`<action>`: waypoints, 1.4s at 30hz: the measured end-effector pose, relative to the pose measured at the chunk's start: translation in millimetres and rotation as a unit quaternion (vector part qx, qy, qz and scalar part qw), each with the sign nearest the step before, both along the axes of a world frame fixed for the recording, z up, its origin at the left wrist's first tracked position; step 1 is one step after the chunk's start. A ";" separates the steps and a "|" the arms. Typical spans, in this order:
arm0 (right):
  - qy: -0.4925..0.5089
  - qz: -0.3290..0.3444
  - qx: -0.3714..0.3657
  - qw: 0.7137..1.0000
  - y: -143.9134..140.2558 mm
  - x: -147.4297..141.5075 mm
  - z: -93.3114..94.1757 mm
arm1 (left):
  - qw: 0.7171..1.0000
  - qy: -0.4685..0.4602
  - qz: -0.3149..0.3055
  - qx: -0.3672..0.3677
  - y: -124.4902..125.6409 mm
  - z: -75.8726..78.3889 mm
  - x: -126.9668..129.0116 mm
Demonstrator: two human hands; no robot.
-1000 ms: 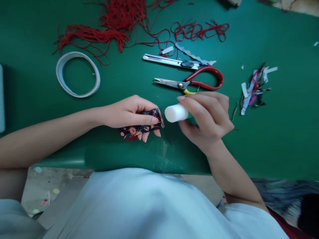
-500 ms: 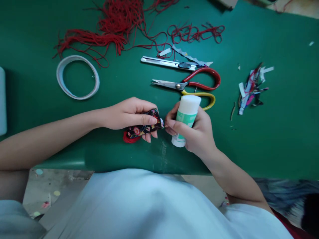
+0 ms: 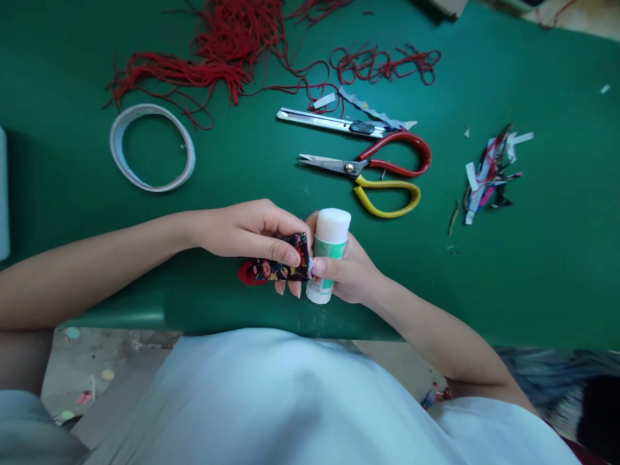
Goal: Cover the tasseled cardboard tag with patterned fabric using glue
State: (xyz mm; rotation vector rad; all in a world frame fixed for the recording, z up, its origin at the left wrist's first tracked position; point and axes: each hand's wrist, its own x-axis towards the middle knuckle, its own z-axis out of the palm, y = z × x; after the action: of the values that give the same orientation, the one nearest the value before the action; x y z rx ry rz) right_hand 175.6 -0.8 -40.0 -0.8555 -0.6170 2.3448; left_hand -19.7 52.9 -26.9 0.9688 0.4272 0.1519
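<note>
Left hand (image 3: 247, 231) pinching floral fabric piece (image 3: 276, 266), right hand (image 3: 351, 271) wrapped round upright glue stick (image 3: 328, 255), hands seemingly touching

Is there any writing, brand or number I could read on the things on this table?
None can be read.
Glue stick, held in the right hand: green label, print too blurred to read.
Utility knife: no legible marking.
Scissors: no legible marking.
Floral fabric piece in the left hand: pattern only, no text.
</note>
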 end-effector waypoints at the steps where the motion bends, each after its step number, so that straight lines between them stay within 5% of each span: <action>1: -0.001 0.002 0.000 1.000 0.0 -0.2 -0.4 | 1.000 -0.001 0.000 0.000 0.0 -0.1 0.2; 15: 0.004 0.003 -0.009 1.000 3.5 -0.9 3.8 | 1.000 -0.026 -0.005 -0.017 -2.2 -1.6 0.7; 24: -0.006 0.014 -0.009 1.000 0.5 2.5 3.2 | 0.997 -0.004 0.034 0.063 -7.0 -1.5 3.7; 42: 0.058 0.025 -0.033 0.997 6.0 0.1 5.0 | 0.996 0.019 0.063 0.065 -8.3 0.5 7.9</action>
State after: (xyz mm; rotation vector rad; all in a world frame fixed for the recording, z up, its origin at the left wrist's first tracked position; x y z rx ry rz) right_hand 175.7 5.3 -35.0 -0.7352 -0.5211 2.4515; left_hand -11.8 44.6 -26.4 1.0739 0.5185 0.2789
